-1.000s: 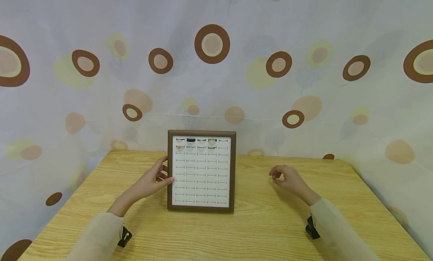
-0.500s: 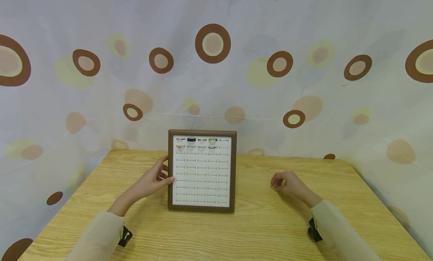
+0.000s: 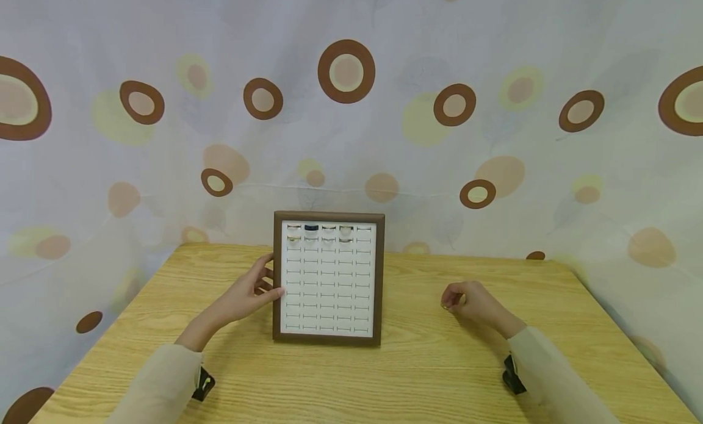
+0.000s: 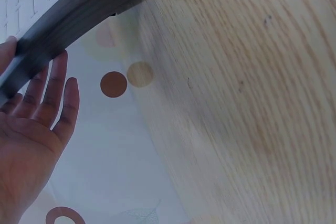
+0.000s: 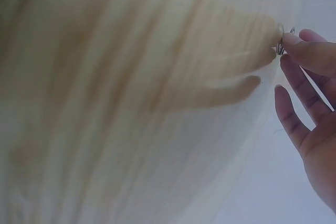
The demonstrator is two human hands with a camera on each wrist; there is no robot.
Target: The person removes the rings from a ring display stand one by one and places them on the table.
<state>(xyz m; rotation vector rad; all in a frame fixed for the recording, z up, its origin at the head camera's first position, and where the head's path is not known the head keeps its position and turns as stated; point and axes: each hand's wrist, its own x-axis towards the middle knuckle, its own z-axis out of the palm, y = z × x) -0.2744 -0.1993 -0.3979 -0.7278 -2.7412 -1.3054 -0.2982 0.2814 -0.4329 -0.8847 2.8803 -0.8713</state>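
The small ring [image 5: 280, 50] I pinch looks like thin metal, bright and shiny. The brown frame [image 3: 379, 277] I hold has the look of dark wood, smooth, finely grained, with a soft sheen; its white slotted insert [image 3: 328, 283] looks matt, foam or cloth, I cannot tell which. Under me the tabletop [image 3: 274, 381] shows wood grain beneath a smooth, faintly glossy surface. The patterned curtain [image 3: 346, 149] looks like smooth, lightly creased cloth. My sleeve [image 3: 159, 384] is matt cloth, and the black wrist mount [image 3: 204, 384] looks like plastic.
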